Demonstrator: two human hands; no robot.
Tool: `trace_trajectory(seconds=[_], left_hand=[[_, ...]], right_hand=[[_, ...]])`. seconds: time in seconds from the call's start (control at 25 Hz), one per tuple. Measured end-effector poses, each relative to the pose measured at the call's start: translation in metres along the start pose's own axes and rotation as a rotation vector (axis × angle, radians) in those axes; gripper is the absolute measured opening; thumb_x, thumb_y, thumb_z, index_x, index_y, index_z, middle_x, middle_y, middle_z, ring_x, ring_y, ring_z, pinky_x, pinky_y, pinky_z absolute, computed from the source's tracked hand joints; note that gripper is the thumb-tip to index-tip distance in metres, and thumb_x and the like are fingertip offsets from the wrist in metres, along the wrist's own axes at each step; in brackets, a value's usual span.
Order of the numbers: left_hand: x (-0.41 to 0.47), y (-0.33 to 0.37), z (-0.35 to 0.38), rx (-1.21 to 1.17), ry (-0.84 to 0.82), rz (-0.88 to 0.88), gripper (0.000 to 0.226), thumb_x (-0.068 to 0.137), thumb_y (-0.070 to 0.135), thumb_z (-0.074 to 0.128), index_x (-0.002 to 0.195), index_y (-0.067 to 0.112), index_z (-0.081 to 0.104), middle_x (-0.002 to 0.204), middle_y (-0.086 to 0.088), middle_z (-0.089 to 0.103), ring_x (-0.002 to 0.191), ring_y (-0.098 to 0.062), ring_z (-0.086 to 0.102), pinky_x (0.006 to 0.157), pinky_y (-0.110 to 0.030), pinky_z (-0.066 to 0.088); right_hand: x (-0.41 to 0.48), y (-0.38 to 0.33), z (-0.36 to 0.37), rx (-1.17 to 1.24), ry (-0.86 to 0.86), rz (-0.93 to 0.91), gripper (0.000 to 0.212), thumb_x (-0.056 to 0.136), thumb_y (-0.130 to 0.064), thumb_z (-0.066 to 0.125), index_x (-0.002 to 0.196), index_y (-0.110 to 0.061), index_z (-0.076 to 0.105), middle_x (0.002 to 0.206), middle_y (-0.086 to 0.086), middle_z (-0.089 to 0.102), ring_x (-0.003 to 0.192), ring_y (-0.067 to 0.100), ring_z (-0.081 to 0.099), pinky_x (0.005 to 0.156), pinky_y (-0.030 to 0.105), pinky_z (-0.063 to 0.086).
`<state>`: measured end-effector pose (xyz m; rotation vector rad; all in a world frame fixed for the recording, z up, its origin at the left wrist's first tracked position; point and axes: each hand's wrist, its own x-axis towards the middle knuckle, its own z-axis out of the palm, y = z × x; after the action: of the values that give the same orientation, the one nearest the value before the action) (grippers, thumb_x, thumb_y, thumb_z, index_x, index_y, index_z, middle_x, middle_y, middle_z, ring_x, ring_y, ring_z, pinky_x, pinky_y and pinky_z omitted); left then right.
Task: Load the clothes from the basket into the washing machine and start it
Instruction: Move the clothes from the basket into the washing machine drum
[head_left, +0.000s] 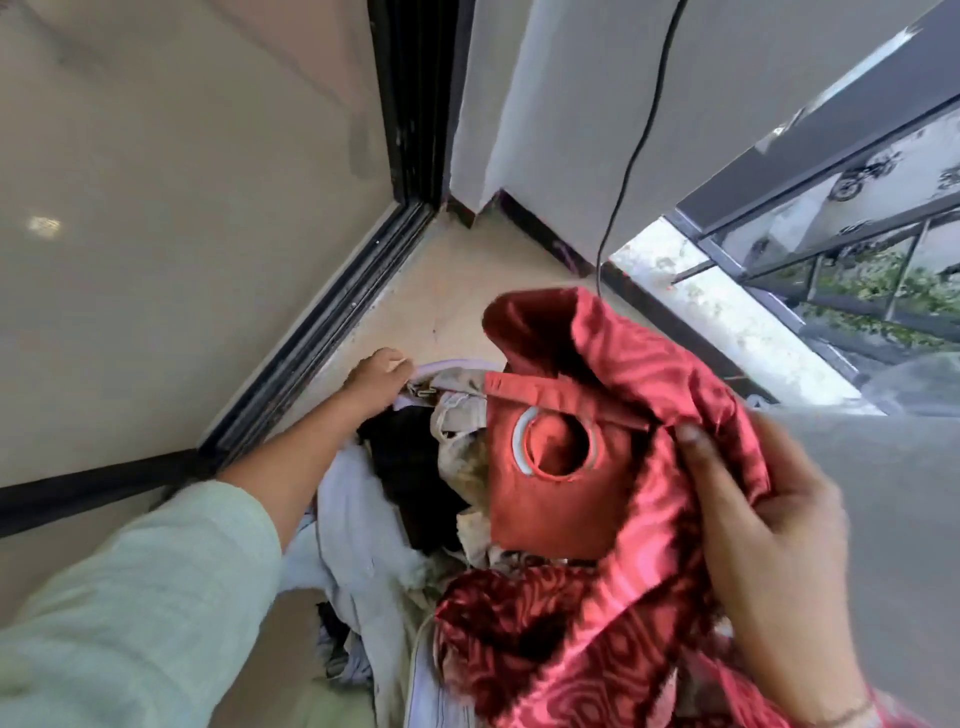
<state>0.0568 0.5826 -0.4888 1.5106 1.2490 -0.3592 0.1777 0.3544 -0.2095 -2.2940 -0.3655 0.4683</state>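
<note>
Curtain (613, 384): red, bunched; we hold it just above the clothes (358, 525) in the basket (447, 365).
Right hand (769, 535): fingers curled round its folds.
Left hand (376, 376): fingers curled over the basket's far rim.
Next: we should gather the trailing end, then lift clear.
Washer: not clearly seen.

A red curtain (623, 395) with a swirl pattern and a white-ringed eyelet is held up, crumpled, at 3 o'clock of the heap, pinched by the right hand (769, 530). Its lower folds trail to 6 o'clock. The clothes (353, 519) lie heaped: black in the middle, pale lavender at 8 o'clock, beige just beside the eyelet. The basket (447, 366) shows only a lavender rim at 12 o'clock, gripped by the left hand (376, 376).
</note>
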Motion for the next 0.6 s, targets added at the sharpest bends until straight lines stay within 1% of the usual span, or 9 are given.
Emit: trace_trajectory(seconds=[0.08,0.16,0.24,0.32,0.36,0.44,0.52,0.56,0.6], left_hand=[[-0.013,-0.02,-0.008,-0.123,0.021,0.065,0.057,0.08,0.04,0.059,0.121,0.001,0.051,0.125,-0.02,0.056,0.117,-0.032,0.053,0.102,-0.042,0.041],[-0.061,-0.017,-0.019,-0.118,0.075,0.103,0.041,0.085,0.028,0.06,0.117,0.001,0.056,0.12,-0.018,0.059,0.115,-0.031,0.055,0.102,-0.043,0.04],[-0.111,-0.012,-0.029,-0.119,0.065,0.123,0.035,0.086,0.024,0.061,0.112,0.002,0.059,0.117,-0.017,0.061,0.113,-0.027,0.056,0.101,-0.041,0.039],[-0.153,-0.007,-0.036,-0.138,0.023,0.127,0.023,0.091,0.011,0.059,0.112,0.001,0.059,0.119,-0.017,0.061,0.117,-0.028,0.054,0.101,-0.036,0.037],[-0.176,0.002,-0.04,-0.128,-0.003,0.128,0.02,0.092,0.008,0.056,0.111,0.003,0.059,0.12,-0.016,0.06,0.118,-0.028,0.053,0.101,-0.034,0.037],[-0.211,0.023,-0.046,-0.106,-0.016,0.177,0.016,0.093,0.008,0.054,0.108,0.012,0.059,0.121,-0.014,0.06,0.12,-0.028,0.052,0.102,-0.033,0.037],[-0.246,0.055,-0.052,-0.103,-0.066,0.251,0.023,0.091,0.008,0.057,0.11,0.02,0.055,0.127,-0.012,0.056,0.125,-0.028,0.049,0.105,-0.035,0.036],[-0.266,0.076,-0.052,-0.053,-0.153,0.336,0.035,0.087,0.011,0.064,0.117,0.025,0.05,0.133,-0.008,0.051,0.129,-0.024,0.045,0.106,-0.034,0.035],[-0.29,0.097,-0.052,0.016,-0.255,0.392,0.058,0.08,0.019,0.074,0.128,0.029,0.042,0.14,-0.002,0.044,0.131,-0.017,0.04,0.107,-0.032,0.034]], right_hand=[[-0.003,-0.005,-0.02,-0.037,0.111,0.002,0.021,0.083,-0.042,0.059,0.085,-0.021,0.063,0.072,-0.004,0.066,0.064,0.0,0.053,0.065,0.027,0.046],[-0.007,-0.026,-0.056,-0.008,0.22,-0.012,0.021,0.084,-0.038,0.054,0.092,-0.02,0.063,0.065,-0.001,0.061,0.062,0.002,0.05,0.065,0.03,0.044],[-0.015,-0.045,-0.095,-0.041,0.261,-0.012,0.015,0.087,-0.029,0.054,0.096,-0.021,0.062,0.067,-0.003,0.062,0.067,0.008,0.052,0.064,0.029,0.044],[-0.028,-0.062,-0.134,-0.078,0.216,-0.005,0.016,0.087,-0.023,0.056,0.1,-0.022,0.065,0.071,-0.007,0.065,0.071,0.012,0.057,0.06,0.017,0.043],[-0.039,-0.072,-0.153,-0.089,0.17,-0.007,0.02,0.086,-0.025,0.056,0.103,-0.023,0.066,0.072,-0.01,0.066,0.072,0.009,0.06,0.06,0.014,0.043],[-0.065,-0.086,-0.176,-0.091,0.094,-0.025,0.019,0.086,-0.023,0.057,0.101,-0.024,0.068,0.074,-0.013,0.068,0.065,-0.008,0.057,0.06,0.012,0.044],[-0.091,-0.102,-0.184,-0.1,0.088,-0.079,0.02,0.087,-0.015,0.058,0.099,-0.027,0.069,0.073,-0.012,0.068,0.065,-0.011,0.056,0.064,0.013,0.046],[-0.103,-0.11,-0.185,-0.103,0.1,-0.111,0.022,0.087,-0.015,0.057,0.1,-0.029,0.069,0.074,-0.012,0.068,0.068,-0.008,0.057,0.067,0.017,0.047],[-0.112,-0.118,-0.184,-0.083,0.111,-0.147,0.021,0.087,-0.016,0.057,0.099,-0.03,0.067,0.074,-0.013,0.068,0.07,-0.005,0.058,0.068,0.02,0.047]])
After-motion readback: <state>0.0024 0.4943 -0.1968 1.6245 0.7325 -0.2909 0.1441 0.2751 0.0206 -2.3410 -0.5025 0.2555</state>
